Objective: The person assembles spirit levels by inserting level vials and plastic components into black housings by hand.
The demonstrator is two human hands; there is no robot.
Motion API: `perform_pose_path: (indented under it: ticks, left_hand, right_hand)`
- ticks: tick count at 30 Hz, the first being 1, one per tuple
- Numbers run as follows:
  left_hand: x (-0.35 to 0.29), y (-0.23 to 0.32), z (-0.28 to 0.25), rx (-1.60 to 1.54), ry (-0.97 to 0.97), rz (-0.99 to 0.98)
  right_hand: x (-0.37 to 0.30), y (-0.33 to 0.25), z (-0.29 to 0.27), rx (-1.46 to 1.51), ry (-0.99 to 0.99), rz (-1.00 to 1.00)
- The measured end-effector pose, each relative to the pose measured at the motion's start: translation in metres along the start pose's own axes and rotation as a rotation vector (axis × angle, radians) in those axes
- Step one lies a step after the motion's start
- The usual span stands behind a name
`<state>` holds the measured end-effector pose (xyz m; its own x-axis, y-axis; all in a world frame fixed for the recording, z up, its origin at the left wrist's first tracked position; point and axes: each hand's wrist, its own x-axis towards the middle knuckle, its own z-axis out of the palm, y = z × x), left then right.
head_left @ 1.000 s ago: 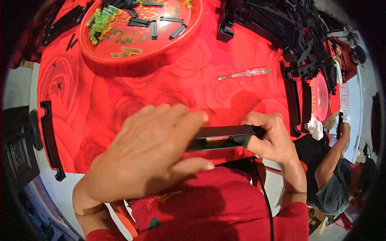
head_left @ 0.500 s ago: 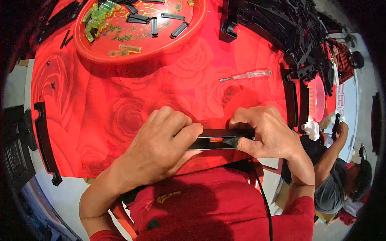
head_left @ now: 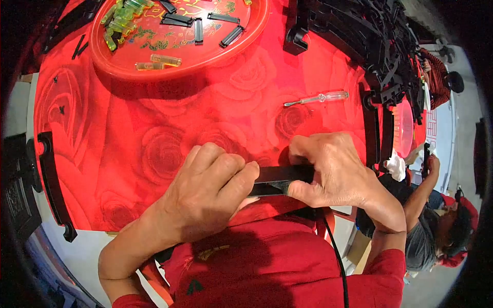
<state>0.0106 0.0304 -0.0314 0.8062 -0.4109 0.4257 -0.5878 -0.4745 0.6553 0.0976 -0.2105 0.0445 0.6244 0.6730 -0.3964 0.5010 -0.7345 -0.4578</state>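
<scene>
Near the table's front edge, both hands grip one long black plastic piece [head_left: 280, 173], held level in front of my shirt. My left hand [head_left: 208, 191] wraps its left end, fingers curled over and the thumb pressed along the side. On the right end, my right hand [head_left: 341, 172] pinches with the thumb on the near side and bent fingers on the far side. Both ends are hidden under the hands. A screwdriver [head_left: 317, 98] with a clear handle lies on the red cloth beyond my right hand.
A red tray [head_left: 154, 77] at the back left bears yellow-green clear tubes [head_left: 120, 23] and small black clips [head_left: 198, 32]. Black plastic parts [head_left: 354, 38] pile up at the back right. A long black bracket [head_left: 55, 187] lies along the left edge. At right, a co-worker's hand [head_left: 433, 165] holds a black part.
My right hand has shifted slightly left, its thumb now closer to my left hand along the black piece. An orange-red spot seen in the piece's opening no longer shows.
</scene>
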Motion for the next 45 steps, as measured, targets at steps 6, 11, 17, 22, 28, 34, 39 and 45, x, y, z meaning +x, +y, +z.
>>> perform_pose_path:
  ticks: [6, 11, 17, 22, 28, 34, 39, 45]
  left_hand:
    - [-0.001, 0.000, 0.000, 0.022, 0.040, 0.007]
    - [-0.004, 0.009, 0.006, 0.047, 0.009, 0.077]
    - [-0.006, 0.008, 0.006, 0.108, 0.026, 0.080]
    - [-0.006, 0.006, 0.003, 0.110, -0.035, 0.029]
    - [-0.008, 0.001, 0.003, 0.123, 0.038, 0.048]
    - [-0.007, -0.002, 0.003, 0.128, 0.087, 0.052]
    - [-0.014, 0.003, -0.002, 0.181, 0.075, 0.070]
    - [-0.021, 0.004, -0.002, 0.184, 0.054, 0.045]
  right_hand:
    - [0.005, -0.004, -0.007, 0.026, 0.011, 0.042]
    - [-0.001, 0.007, -0.021, 0.337, -0.262, 0.004]
    - [-0.004, 0.011, -0.018, 0.425, -0.287, -0.049]
    - [-0.002, 0.011, -0.004, 0.247, -0.137, -0.183]
    - [0.004, 0.011, 0.001, 0.293, -0.094, -0.145]
    - [0.014, -0.003, -0.001, 0.263, -0.081, -0.044]
    - [0.014, 0.003, 0.005, 0.309, -0.028, -0.141]
    - [0.001, 0.014, -0.004, 0.261, -0.109, -0.105]
